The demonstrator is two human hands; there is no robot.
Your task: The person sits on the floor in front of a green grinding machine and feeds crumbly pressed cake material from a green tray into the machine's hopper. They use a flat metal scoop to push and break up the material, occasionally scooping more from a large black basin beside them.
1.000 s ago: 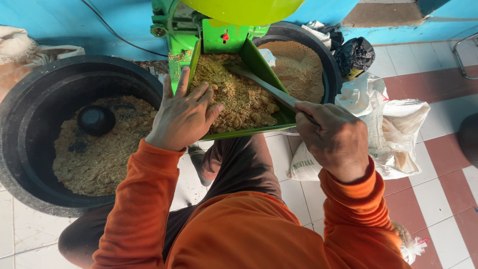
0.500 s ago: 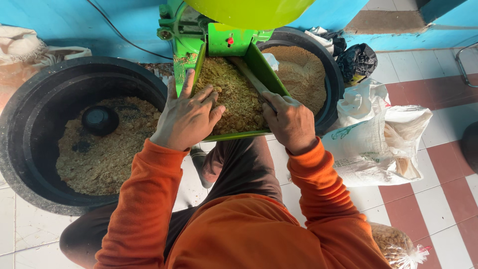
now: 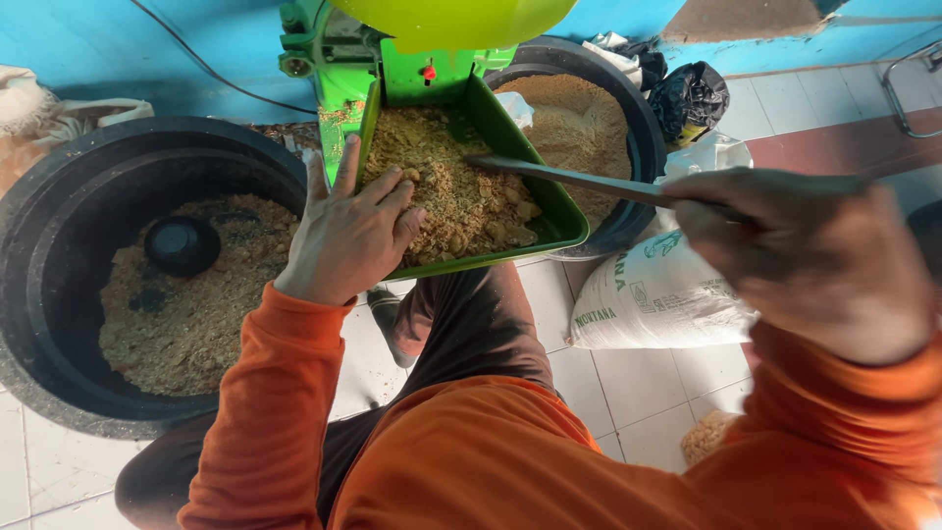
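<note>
Two bare hands are working at the green feed tray (image 3: 549, 201) of a green grinding machine (image 3: 339, 59), and the step in hand looks like raking the coarse tan meal (image 3: 451, 191) along the tray toward the machine's throat. Fingers of the left hand (image 3: 348, 236) are lying spread and nearly flat, fingertips pressing into the near-left heap of meal, thumb hooking over the tray's left wall; they are gripping nothing, only steadying and pushing. Fingers of the right hand (image 3: 814, 260) are curling closed around the near end of a long flat metal blade (image 3: 579, 179), whose far tip is dipping into the meal at the tray's upper middle. That hand is blurred and close to the camera, so its exact grip is hard to read.

Outward from the fingers, the left wrist is bending slightly back, with the orange sleeve (image 3: 260, 393) running down and left to the elbow. The right forearm is crossing in from the lower right, raised well above the tray.

Judging from this, the next move calls for a controlled stroke of the blade through the clumps, keeping the left fingertips out of its path and away from the throat. Beside the tray, a black tub (image 3: 59, 206) half-filled with meal is sitting on the left, another black tub (image 3: 638, 118) is behind, and a white sack (image 3: 657, 294) is lying on the tiled floor (image 3: 648, 393).
</note>
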